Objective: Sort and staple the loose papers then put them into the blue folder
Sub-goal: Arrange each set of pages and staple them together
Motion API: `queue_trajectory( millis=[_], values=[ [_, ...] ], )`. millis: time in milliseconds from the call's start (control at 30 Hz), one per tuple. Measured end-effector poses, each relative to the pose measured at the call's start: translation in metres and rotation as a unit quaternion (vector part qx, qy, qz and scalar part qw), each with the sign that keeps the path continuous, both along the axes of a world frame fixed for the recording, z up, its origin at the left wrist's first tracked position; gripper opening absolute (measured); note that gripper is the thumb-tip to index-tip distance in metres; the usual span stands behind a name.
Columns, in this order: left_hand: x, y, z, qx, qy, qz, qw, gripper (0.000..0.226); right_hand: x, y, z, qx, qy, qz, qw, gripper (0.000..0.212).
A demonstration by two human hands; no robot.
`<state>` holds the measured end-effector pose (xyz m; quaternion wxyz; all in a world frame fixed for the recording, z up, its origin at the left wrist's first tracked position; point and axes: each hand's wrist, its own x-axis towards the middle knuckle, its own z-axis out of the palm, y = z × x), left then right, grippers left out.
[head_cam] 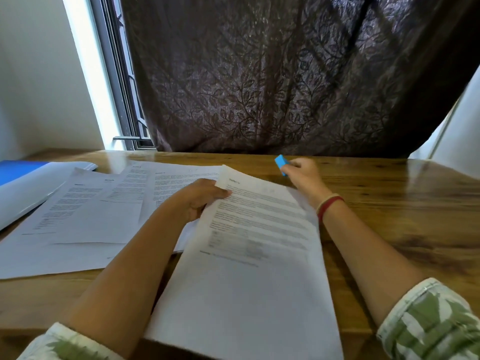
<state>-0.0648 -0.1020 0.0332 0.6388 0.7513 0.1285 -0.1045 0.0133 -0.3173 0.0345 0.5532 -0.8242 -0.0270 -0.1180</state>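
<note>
Brown wooden desk [389, 203]: left hand [200, 198] pinches the top corner of the white printed paper sheaf [259, 255], right hand [302, 172] beyond it grips a small blue stapler [281, 163]; square the edges before stapling there.

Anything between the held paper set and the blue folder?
Nothing upright. Loose sheets lie spread on the table between the paper set in the left hand and the blue folder at far left. A pale sheet or flap covers most of the folder.
</note>
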Motion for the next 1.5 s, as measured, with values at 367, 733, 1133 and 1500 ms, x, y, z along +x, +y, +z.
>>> queue_trajectory(
  millis=[367, 733, 1133, 1500],
  values=[
    [0.002, -0.006, -0.011, -0.104, -0.066, 0.220, 0.968, 0.026, 0.018, -0.080, -0.024, -0.259, 0.052, -0.230, 0.937, 0.040],
    [0.007, -0.009, -0.015, -0.087, -0.066, 0.212, 0.971, 0.029, 0.018, -0.090, -0.036, -0.324, 0.073, -0.271, 0.903, 0.040],
    [0.012, -0.007, -0.020, -0.126, -0.110, 0.245, 0.955, 0.026, -0.063, 0.048, -0.003, -0.371, -0.150, 0.095, 0.911, 0.052],
    [0.011, 0.004, -0.016, -0.348, -0.092, 0.256, 0.897, 0.034, -0.096, 0.080, -0.027, -0.448, -0.108, 0.230, 0.857, 0.063]
  ],
)
